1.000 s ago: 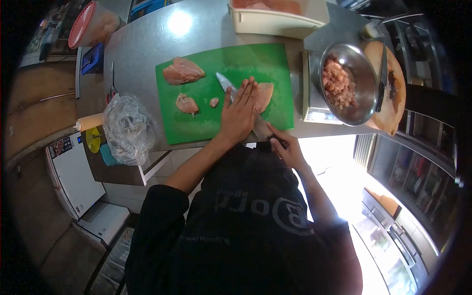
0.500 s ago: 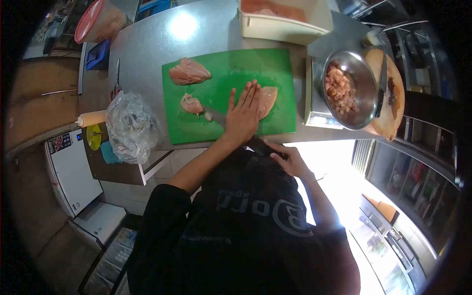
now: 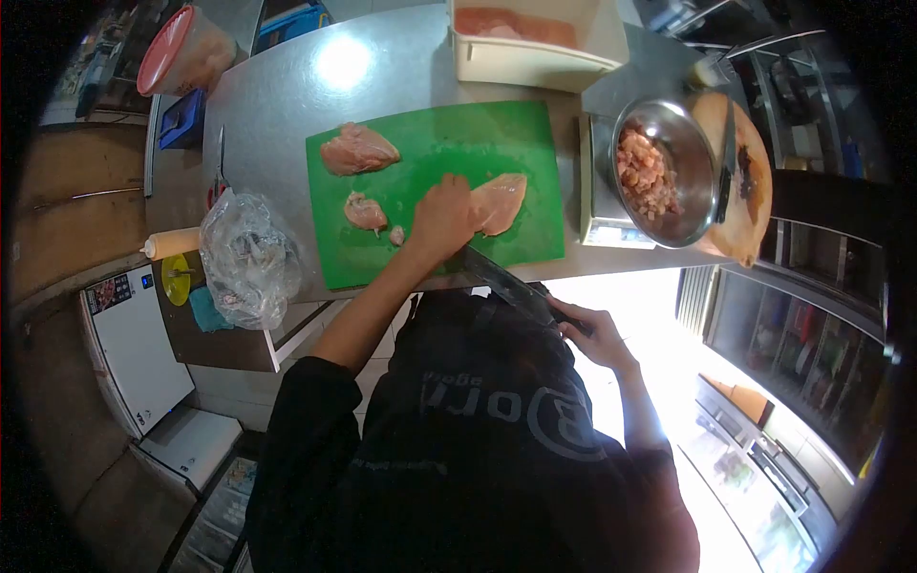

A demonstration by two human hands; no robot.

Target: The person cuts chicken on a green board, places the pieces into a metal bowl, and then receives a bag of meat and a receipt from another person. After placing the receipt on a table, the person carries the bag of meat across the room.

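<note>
My left hand [image 3: 444,218] is over the green cutting board [image 3: 430,131], its fingers curled against the left edge of a flat raw chicken piece [image 3: 501,202]. My right hand [image 3: 594,336] grips the handle of a large knife [image 3: 506,285]. The blade points up and left, its tip by my left wrist at the board's near edge. A larger chicken piece [image 3: 357,150] lies at the board's upper left. Below it are a smaller piece [image 3: 364,211] and a tiny scrap [image 3: 396,235].
Right of the board, a steel bowl [image 3: 702,196] holds diced meat, beside a wooden board [image 3: 755,143] with another knife [image 3: 728,158]. A cream tub [image 3: 535,62] stands behind. At left are a plastic bag [image 3: 250,258], scissors [image 3: 220,177] and a blue container [image 3: 181,121].
My left hand has gone from lying flat to curled and shifted left, uncovering more of the chicken. The knife has moved right and toward my body with my right hand.
</note>
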